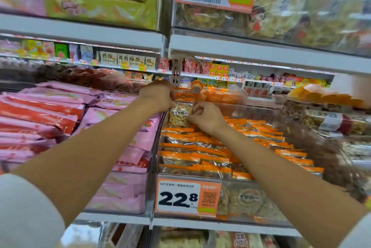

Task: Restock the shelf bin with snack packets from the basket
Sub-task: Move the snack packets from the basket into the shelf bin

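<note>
Head view: the snack packet (179, 116) stood upright at the far left corner of the shelf bin (261, 201), its top pinched by the left hand (158, 95), its side by the right hand (206, 116) — let go crooked, it might topple forward

The bin (241, 199) is filled with orange packets (200, 147) nearly to its rim, so free room is left only above them, under the grey shelf (261, 51) overhead. The far left corner is taken up by the left hand (158, 95) and the right hand (206, 116), both pinching one snack packet (179, 116). Passage is blocked on the left by heaped pink packets (112, 119) and on the right by a clear wall (295, 123).
</note>
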Demonstrator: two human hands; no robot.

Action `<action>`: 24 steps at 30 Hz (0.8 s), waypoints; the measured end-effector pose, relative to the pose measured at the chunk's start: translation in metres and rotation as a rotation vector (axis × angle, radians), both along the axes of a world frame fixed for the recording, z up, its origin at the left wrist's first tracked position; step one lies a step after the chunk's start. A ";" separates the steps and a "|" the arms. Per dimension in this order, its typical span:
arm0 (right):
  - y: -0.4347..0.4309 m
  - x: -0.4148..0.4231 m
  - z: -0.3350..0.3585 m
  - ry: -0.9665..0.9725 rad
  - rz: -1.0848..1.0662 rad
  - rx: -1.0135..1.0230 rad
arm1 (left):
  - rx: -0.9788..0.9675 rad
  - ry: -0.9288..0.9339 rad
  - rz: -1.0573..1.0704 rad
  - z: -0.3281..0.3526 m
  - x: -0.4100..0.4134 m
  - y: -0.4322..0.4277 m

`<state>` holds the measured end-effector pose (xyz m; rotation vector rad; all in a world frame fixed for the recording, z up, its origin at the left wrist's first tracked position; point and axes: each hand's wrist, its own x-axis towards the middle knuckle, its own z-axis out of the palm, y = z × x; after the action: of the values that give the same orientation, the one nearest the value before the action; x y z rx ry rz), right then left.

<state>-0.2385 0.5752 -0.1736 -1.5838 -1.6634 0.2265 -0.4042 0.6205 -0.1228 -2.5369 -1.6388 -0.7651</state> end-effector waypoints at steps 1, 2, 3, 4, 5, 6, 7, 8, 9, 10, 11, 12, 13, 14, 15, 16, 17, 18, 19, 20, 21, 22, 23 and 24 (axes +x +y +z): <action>-0.002 0.000 0.001 0.009 0.001 -0.005 | -0.005 -0.004 0.001 0.000 0.000 0.000; -0.003 0.001 0.003 0.017 -0.002 -0.008 | -0.010 -0.014 0.003 0.000 0.000 -0.001; -0.006 0.002 0.006 0.023 -0.005 -0.010 | -0.009 -0.029 0.006 0.001 0.000 -0.003; -0.009 0.003 0.010 0.029 -0.011 -0.016 | -0.002 -0.047 0.009 0.002 -0.001 -0.006; -0.013 0.005 0.015 0.039 -0.015 -0.022 | 0.007 -0.058 0.011 0.003 -0.001 -0.011; -0.019 0.006 0.019 0.054 -0.019 -0.028 | 0.017 -0.064 0.009 0.004 0.000 -0.017; -0.026 0.008 0.023 0.069 -0.020 -0.027 | 0.025 -0.071 0.005 0.004 0.002 -0.025; -0.035 0.009 0.027 0.083 -0.024 -0.019 | 0.028 -0.087 -0.004 0.004 0.005 -0.033; -0.045 0.011 0.030 0.095 -0.031 -0.007 | 0.021 -0.112 -0.018 0.003 0.009 -0.044; -0.056 0.013 0.032 0.106 -0.041 0.004 | 0.010 -0.141 -0.037 0.002 0.015 -0.056; -0.068 0.015 0.033 0.111 -0.052 0.017 | -0.007 -0.166 -0.057 -0.001 0.021 -0.068; -0.081 0.018 0.033 0.111 -0.066 0.034 | -0.026 -0.182 -0.083 -0.004 0.029 -0.080; -0.094 0.021 0.032 0.111 -0.083 0.050 | -0.047 -0.186 -0.109 -0.007 0.036 -0.093; -0.107 0.025 0.031 0.114 -0.102 0.064 | -0.065 -0.196 -0.137 -0.010 0.043 -0.106; -0.122 0.029 0.029 0.126 -0.122 0.074 | -0.080 -0.207 -0.163 -0.015 0.051 -0.119; -0.139 0.034 0.028 0.141 -0.143 0.080 | -0.083 -0.216 -0.179 -0.020 0.058 -0.132; -0.155 0.038 0.025 0.153 -0.160 0.083 | -0.077 -0.219 -0.192 -0.024 0.066 -0.145; -0.172 0.043 0.022 0.160 -0.174 0.087 | -0.069 -0.217 -0.200 -0.028 0.073 -0.159; -0.188 0.048 0.018 0.165 -0.186 0.092 | -0.067 -0.211 -0.211 -0.033 0.081 -0.172; -0.204 0.055 0.013 0.171 -0.198 0.099 | -0.068 -0.211 -0.229 -0.039 0.090 -0.187; -0.220 0.060 0.008 0.181 -0.216 0.104 | -0.067 -0.226 -0.250 -0.044 0.099 -0.203; -0.236 0.067 0.002 0.191 -0.233 0.110 | -0.063 -0.248 -0.270 -0.049 0.107 -0.218; -0.251 0.073 -0.005 0.199 -0.255 0.106 | -0.055 -0.268 -0.279 -0.054 0.116 -0.235; -0.267 0.078 -0.012 0.211 -0.265 0.101 | -0.032 -0.276 -0.276 -0.060 0.124 -0.250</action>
<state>-0.1607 0.3080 -0.1856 -1.6241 -1.2711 0.1624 -0.2804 0.3709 -0.1832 -2.8247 -1.3828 -1.1671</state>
